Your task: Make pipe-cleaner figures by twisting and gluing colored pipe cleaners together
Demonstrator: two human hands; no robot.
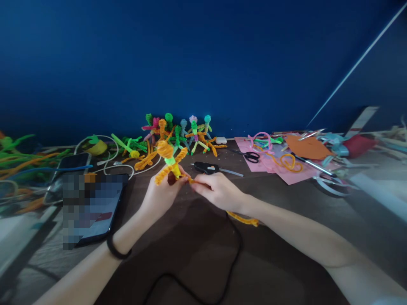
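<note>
Pipe-cleaner figure (168, 159) held upright above the tabletop (197, 237), at centre. Left hand (162, 192): fingers (182, 174) closed round the figure's yellow lower body; orange head and arms stand clear above them. Right hand (219, 191): fingers (199, 187) pinched on an orange pipe cleaner (244, 219) just beside the figure's base; the strand trails under the wrist. Glue gun (206, 168) lies just behind, phone (95, 207) to the left.

A home craft corner, set up against a deep blue wall (203, 59). The dark bench (286, 220) is strewn with hobby gear: a row of pipe-cleaner figures (181, 133), a glue gun (208, 168), scissors (251, 156), pink paper (286, 171), loose pipe cleaners (22, 163), plus a phone (92, 207) and charging cable (114, 163).
</note>
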